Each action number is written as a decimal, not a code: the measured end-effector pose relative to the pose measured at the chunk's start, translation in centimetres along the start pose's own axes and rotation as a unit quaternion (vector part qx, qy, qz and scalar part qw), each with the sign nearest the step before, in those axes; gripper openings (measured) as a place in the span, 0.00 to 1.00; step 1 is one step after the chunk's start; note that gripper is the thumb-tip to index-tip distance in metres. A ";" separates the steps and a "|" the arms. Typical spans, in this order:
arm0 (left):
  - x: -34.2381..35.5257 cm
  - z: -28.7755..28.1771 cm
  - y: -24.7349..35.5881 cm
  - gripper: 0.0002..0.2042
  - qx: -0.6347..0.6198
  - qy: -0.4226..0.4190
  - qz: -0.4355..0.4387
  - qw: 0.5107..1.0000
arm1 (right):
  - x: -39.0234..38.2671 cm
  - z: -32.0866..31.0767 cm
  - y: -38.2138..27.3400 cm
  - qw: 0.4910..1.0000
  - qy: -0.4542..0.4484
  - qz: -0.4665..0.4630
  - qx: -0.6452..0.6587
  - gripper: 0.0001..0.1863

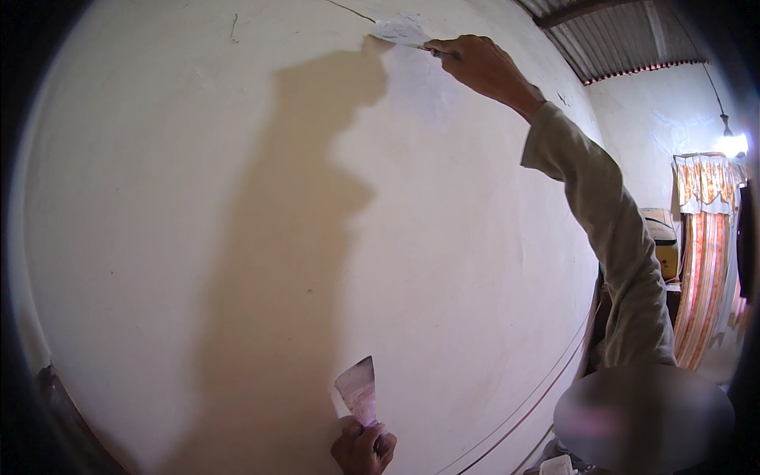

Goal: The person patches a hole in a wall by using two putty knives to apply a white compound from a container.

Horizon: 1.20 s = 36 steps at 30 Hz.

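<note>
High on the wall, my right hand grips a putty knife by its handle, with the broad blade laid against the plaster. White filler shows around that blade, at the end of a thin dark crack. Below the blade lies a pale bluish-white smear. Low in the middle, my left hand is closed around a second putty knife. Its flared blade points upward, with whitish-pink residue on its face and a dark edge. Whether this blade touches the wall, I cannot tell.
A cream wall fills most of the view, with my shadow across it. Cables run along its lower right. Farther right are an orange curtain, a lit bulb and a yellow-and-black box. A blurred oval covers the lower right corner.
</note>
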<state>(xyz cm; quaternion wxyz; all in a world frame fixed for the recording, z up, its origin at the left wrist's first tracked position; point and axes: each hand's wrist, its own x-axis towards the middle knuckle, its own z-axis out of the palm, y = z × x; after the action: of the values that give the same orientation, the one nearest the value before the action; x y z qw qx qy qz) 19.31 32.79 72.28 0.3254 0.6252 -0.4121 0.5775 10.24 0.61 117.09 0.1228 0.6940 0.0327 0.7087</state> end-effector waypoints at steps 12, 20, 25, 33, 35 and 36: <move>-0.3 0.2 -0.5 0.17 0.042 -0.024 0.001 0.999 | 0.6 -1.3 4.0 0.998 -0.011 0.055 -0.005 0.19; -0.6 0.5 -0.7 0.17 0.018 0.003 0.008 1.000 | 0.2 2.4 5.9 0.985 0.027 0.110 0.131 0.21; 0.7 -0.5 0.5 0.16 0.034 -0.018 0.009 0.999 | 0.0 3.8 7.9 0.994 0.091 0.022 0.051 0.22; 2.6 -2.0 2.5 0.09 0.058 -0.057 -0.027 0.996 | -1.3 5.5 6.9 0.995 0.063 0.077 0.009 0.19; 2.1 -1.4 1.5 0.09 0.042 -0.060 -0.040 0.997 | -3.7 5.9 7.0 0.996 0.049 0.071 0.006 0.19; 1.8 -1.0 1.3 0.09 0.038 -0.058 -0.041 0.997 | -4.6 5.8 7.9 0.997 0.037 0.065 0.004 0.18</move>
<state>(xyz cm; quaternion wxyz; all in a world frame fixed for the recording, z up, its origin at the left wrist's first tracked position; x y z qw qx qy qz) 17.71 32.87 74.12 0.3000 0.6858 -0.3820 0.5420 15.00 -8.76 114.52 0.0721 0.6685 -0.0051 0.7402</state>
